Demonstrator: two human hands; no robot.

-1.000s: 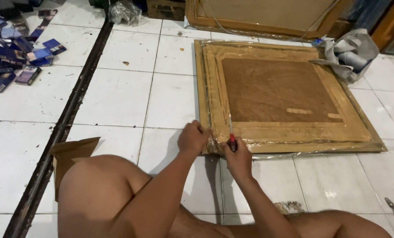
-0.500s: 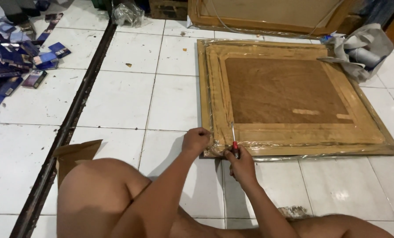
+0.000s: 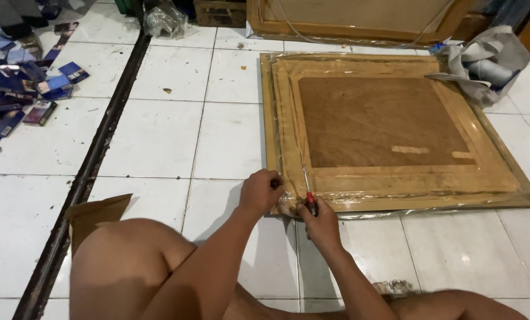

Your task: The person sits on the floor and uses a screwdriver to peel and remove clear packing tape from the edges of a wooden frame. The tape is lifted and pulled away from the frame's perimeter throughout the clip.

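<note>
While the left hand [image 3: 260, 191] pinches plastic wrap [image 3: 288, 204], the right hand [image 3: 318, 219] grips a screwdriver [image 3: 307, 188] on the frame [image 3: 395, 184].

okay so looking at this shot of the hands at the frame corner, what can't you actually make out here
Head view:
- Tip of the screwdriver: too thin to tell where it touches the wrapped frame.
- Frame corner: hidden under the left hand.
- Screwdriver handle: mostly covered by the right hand.
- Second frame: cut off by the top edge.
- Grey cloth bundle: contents unclear.

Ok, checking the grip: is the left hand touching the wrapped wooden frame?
Touching. The head view shows the left hand pressed on the plastic-wrapped frame at its near corner.
</note>
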